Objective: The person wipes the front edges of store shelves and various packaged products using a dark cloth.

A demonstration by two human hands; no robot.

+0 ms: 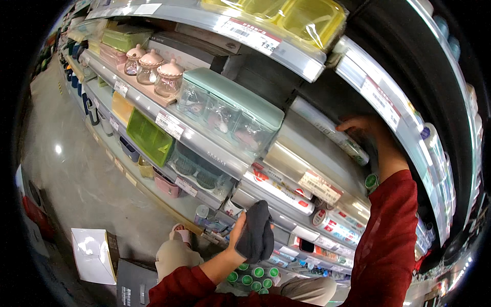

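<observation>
My left hand (236, 234) grips a bunched dark grey cloth (257, 232) in front of the lower shelves. Deep in a shelf bay at the right, my right hand (360, 126) reaches in beside a long plastic-wrapped roll (330, 130). Its fingers are at the roll's far edge, partly in shadow; whether they grip it cannot be told. The roll lies slantwise on the grey shelf board (318, 147). Near my right wrist is the round green end of another roll (371, 181).
Left of the bay stand a mint-lidded clear container (234, 99) and pink-lidded glass jars (150, 66). A shelf edge (379, 96) overhangs my right forearm. Several wrapped rolls (280, 192) fill the rack below. Green-ended rolls (256, 278) stand by my knees. Cartons (92, 253) sit on the floor.
</observation>
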